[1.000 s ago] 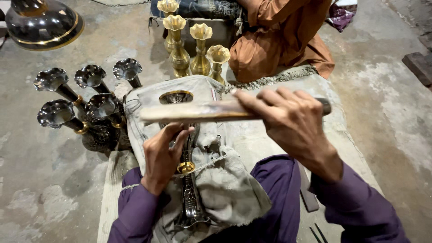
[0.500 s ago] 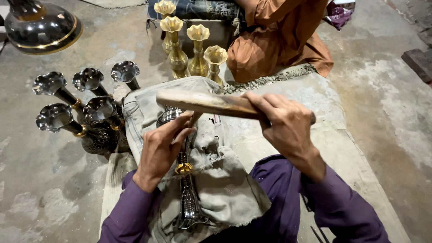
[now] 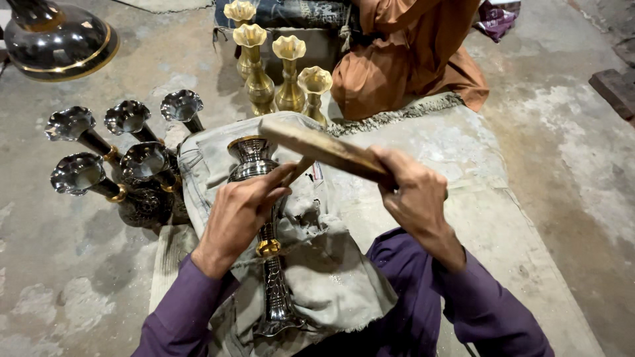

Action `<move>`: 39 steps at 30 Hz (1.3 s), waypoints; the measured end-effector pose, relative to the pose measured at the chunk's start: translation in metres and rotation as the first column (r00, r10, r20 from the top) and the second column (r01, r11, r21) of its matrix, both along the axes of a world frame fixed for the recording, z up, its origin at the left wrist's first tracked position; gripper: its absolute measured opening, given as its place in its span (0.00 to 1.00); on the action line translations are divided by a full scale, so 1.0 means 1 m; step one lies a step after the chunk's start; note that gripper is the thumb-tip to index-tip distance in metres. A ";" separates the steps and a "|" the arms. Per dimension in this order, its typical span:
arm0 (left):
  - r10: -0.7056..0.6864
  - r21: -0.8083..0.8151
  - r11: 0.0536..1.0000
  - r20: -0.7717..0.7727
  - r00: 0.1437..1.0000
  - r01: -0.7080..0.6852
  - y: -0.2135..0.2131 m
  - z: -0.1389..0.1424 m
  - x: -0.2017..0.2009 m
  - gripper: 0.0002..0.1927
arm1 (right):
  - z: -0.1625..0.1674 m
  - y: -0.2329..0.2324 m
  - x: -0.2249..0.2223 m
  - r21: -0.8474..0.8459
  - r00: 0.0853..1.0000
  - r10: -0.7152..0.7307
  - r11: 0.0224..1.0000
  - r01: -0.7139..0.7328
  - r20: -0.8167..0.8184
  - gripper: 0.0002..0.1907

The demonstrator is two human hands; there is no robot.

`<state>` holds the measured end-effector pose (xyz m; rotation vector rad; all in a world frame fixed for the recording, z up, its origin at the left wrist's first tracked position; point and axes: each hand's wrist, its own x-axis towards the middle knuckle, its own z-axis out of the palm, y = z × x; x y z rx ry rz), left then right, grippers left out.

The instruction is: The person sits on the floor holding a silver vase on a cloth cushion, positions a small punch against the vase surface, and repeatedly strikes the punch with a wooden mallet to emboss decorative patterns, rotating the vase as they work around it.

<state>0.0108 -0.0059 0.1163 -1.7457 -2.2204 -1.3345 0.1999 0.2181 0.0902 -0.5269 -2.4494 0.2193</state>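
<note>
The right hand [image 3: 413,195] grips a wooden stick [image 3: 317,147] over the vase [image 3: 254,162], the left hand [image 3: 238,215] pinches a thin tool [image 3: 299,170] at its 3 o'clock side; next tap needs careful aim.

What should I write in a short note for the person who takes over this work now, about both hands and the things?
Left hand: rests on the dark silver vase lying on the grey cloth over the lap, and pinches a thin tool against the vase's neck.
Right hand: grips a flat wooden mallet, raised just above the tool.
Nearby: five dark fluted vases stand on the floor to the left; four brass vases stand ahead, beside a person in orange clothes.
Done: the vase's body shows an engraved pattern.
Left: cannot tell how much of the vase is unfinished.
</note>
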 end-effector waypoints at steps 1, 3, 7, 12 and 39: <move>0.004 -0.008 1.000 -0.003 1.000 -0.004 0.001 0.001 0.000 0.22 | -0.003 0.001 0.001 -0.236 0.987 0.080 0.965 -0.112 -0.141 0.21; 0.021 -0.018 1.000 -0.013 1.000 -0.021 0.000 0.004 0.001 0.21 | -0.009 0.003 0.000 -0.584 0.885 0.132 0.706 -0.400 -0.447 0.18; 0.036 -0.113 0.993 -0.013 0.999 -0.038 0.002 0.005 0.000 0.22 | -0.017 0.007 0.004 -0.536 0.971 0.183 0.811 -0.237 -0.152 0.30; 0.059 -0.201 0.977 -0.040 0.997 -0.066 0.005 -0.002 -0.005 0.24 | -0.027 0.000 0.003 -0.709 0.841 0.172 0.466 -0.529 -0.514 0.19; -0.296 -0.264 0.932 -0.160 0.942 0.248 0.023 0.023 -0.043 0.26 | -0.053 -0.001 0.023 -0.230 0.973 0.179 0.950 -0.210 -0.149 0.35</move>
